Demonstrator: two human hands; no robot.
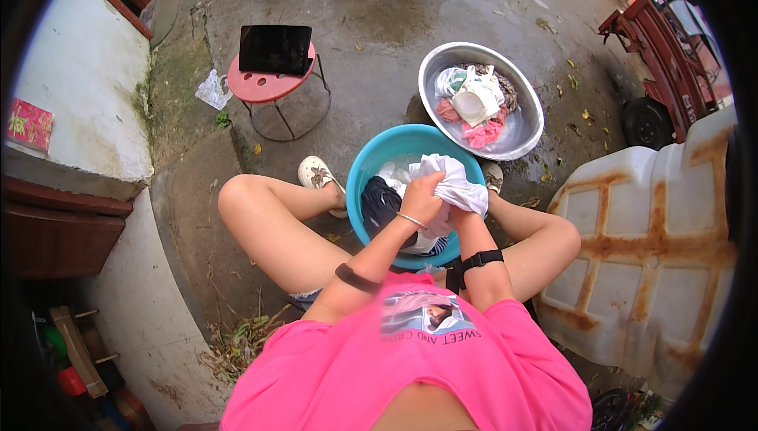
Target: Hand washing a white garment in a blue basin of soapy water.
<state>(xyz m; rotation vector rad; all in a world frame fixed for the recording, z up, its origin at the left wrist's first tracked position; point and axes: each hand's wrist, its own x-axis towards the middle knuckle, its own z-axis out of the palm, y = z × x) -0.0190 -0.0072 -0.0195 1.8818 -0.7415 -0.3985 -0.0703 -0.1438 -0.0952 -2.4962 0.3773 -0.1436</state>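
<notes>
Seated over a blue basin [363, 174] of laundry, the left hand [421, 200] and what seems the right hand [458, 211], mostly hidden, clench a white cloth [450, 178] bunched above the water, beside a metal bowl [527, 135] of clothes.

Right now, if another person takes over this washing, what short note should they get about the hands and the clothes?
Left hand and right hand: both shut on the white cloth, held above the blue basin.
In the blue basin: dark garment, more laundry under the hands.
Steel basin behind: white and pink pieces lie in water.
Done: cloth is wet and bunched.
Left: the pieces in the blue basin.
</notes>
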